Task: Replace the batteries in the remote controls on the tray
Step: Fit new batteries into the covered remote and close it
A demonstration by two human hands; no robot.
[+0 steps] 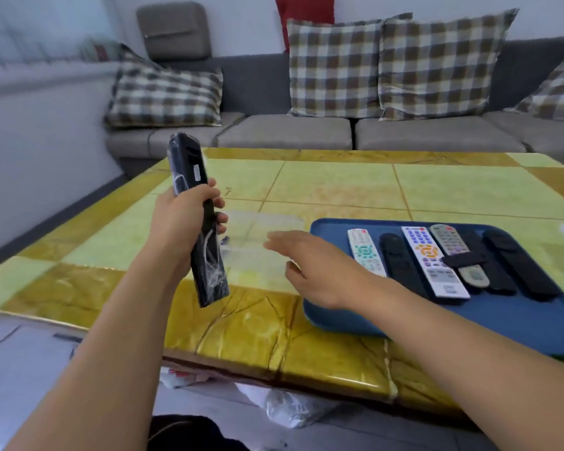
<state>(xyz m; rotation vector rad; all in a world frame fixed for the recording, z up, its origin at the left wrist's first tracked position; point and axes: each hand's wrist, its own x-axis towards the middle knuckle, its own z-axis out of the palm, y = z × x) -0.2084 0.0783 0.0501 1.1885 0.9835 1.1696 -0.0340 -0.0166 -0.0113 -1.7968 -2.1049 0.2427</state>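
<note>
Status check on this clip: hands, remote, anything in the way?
Left hand grips plastic-wrapped black remote, upright off table. Right hand open, blurred, beside blue tray of remotes. Nothing blocking.

A home living room: grey sofa (339, 131), checked cushions (334, 68), tiled coffee table (339, 183).

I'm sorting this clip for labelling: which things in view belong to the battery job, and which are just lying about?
Part of the job:
- black remote, wrapped in plastic, gripped by the left hand
- right hand, open above the table
- blue tray
- remotes on the tray
- clear container, blurred, contents unclear

Just lying about:
- checked cushions
- grey sofa
- plastic bag on the floor
</note>
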